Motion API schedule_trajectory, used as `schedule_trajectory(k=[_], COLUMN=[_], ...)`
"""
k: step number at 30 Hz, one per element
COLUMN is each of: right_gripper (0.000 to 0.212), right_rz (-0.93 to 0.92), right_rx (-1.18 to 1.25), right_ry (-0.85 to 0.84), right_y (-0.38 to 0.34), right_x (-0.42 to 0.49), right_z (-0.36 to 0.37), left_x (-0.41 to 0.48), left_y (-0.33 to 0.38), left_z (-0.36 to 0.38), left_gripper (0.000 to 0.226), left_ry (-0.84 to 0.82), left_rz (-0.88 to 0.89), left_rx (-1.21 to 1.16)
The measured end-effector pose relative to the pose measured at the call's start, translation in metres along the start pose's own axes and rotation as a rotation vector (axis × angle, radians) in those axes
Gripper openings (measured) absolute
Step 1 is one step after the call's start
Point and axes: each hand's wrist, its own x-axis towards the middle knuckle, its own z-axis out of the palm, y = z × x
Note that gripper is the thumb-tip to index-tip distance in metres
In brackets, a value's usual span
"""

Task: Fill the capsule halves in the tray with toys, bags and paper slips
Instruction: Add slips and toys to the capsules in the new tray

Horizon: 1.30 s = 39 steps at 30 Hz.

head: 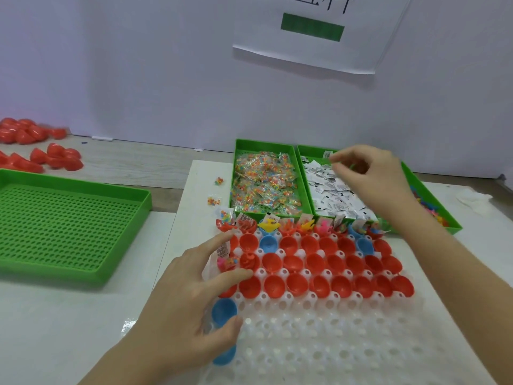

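Head view: white capsule tray [319,334] sits at centre-low on the worktop [55,329]. Its far four rows hold capsule halves [294,284], mostly red, a few blue. The near rows are bare holes.

- Far row [305,226], 12 o'clock edge of the tray: halves already stuffed with toys, bags and slips standing up.
- Next three rows: open red halves, mostly unfilled.
- One half at the tray's 9 o'clock edge carries a pink toy, a bag and a paper slip [223,250].

Left hand [183,295]: at the tray's 9 o'clock side, fingers spread and mostly straight. Index tip is on that slip and the thumb is beside a blue half [224,309]. No clear grip on anything.

Right hand [372,176]: at 1 o'clock from the tray, over the slips bin [312,149]. Fingers are curled, thumb and index tips close together. Motion blur, so I cannot tell whether a slip is between them.

Beyond the tray, three green bins stand side by side:
- Bags bin [235,168] at 12 o'clock, full of clear bead bags [263,184].
- Slips bin at 1 o'clock, with white printed slips [333,193].
- Toy bin [429,190] at 2 o'clock, partly hidden by the right forearm.

A few loose bags [213,201] lie at 11 o'clock of the tray. A green perforated tray [69,223] is at 9 o'clock. Loose red halves [41,154] are at 10 o'clock, well apart. A paper sign [313,31] hangs on the wall at 12 o'clock.
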Motion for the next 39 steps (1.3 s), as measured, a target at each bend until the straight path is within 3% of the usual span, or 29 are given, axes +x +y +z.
schedule_trajectory(k=[2,5,7,14,19,23,26,29,39], right_gripper=[0.014,0.027,0.033,0.021,0.023,0.020,0.009,0.013,0.016], right_rz=[0.153,0.274,0.293,0.299,0.327,0.311,0.207,0.103,0.049], right_rx=[-0.141,-0.357,-0.393,-0.309,-0.210,0.033,0.239,0.358,0.378], right_ry=[-0.077,-0.499,-0.660,-0.589,-0.422,-0.330,-0.452,-0.630,-0.845], right_y=[0.027,0.056,0.064,0.071,0.076,0.057,0.018,-0.020,-0.059], right_x=[0.020,0.033,0.034,0.036,0.029,0.018,0.006,-0.007,-0.036], right_z=[-0.009,-0.005,0.005,0.014,0.005,-0.003,0.000,0.009,0.061], left_x=[0.000,0.001,0.001,0.001,0.001,0.000,0.000,-0.001,0.000], left_y=[0.000,0.000,0.000,0.000,0.000,0.001,0.002,0.003,0.003], left_z=[0.000,0.001,0.001,0.000,0.001,0.000,0.000,0.000,0.000], left_gripper=[0.051,0.050,0.049,0.048,0.050,0.051,0.051,0.051,0.050], left_ry=[0.018,0.039,0.045,0.040,0.033,0.025,0.025,0.016,0.010], left_rz=[0.020,0.030,0.028,0.007,0.020,0.007,-0.004,-0.008,0.020], left_rx=[-0.010,-0.019,-0.015,-0.036,-0.032,-0.031,-0.028,0.005,0.037])
